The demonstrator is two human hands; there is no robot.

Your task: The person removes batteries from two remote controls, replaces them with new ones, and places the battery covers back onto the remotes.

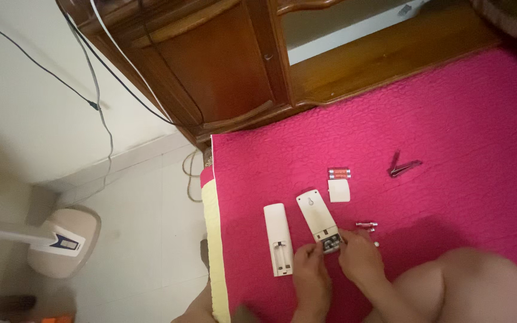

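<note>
Both hands, left hand [309,263] and right hand [357,254], pinch the near, open-compartment end of the white remote [318,220], whose long axis runs away from them on the pink bedspread [450,119], the right hand nearer its batteries.

Home bedroom, pink quilted bed [450,119], wooden cabinet [222,66], fan base [64,241]
</note>
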